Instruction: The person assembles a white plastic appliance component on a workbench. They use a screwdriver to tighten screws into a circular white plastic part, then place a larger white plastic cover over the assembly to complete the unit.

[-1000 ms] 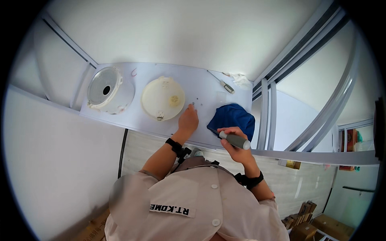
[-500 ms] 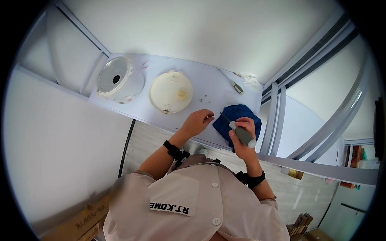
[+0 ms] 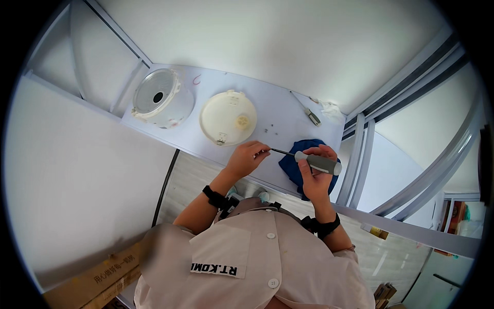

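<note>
Holding: your right hand (image 3: 315, 177) is clamped on the screwdriver (image 3: 309, 160) above the tabletop (image 3: 283, 116).
Left hand (image 3: 246, 158): pinching its tip.
Next: likely steady alignment, toward the loose screws (image 3: 267, 130).

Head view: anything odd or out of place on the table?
Yes: the cooker body lies tipped on its side, and its round cream cover lies detached beside it. A few small dark specks, perhaps screws, sit loose on the table. Nothing looks spilled.
</note>
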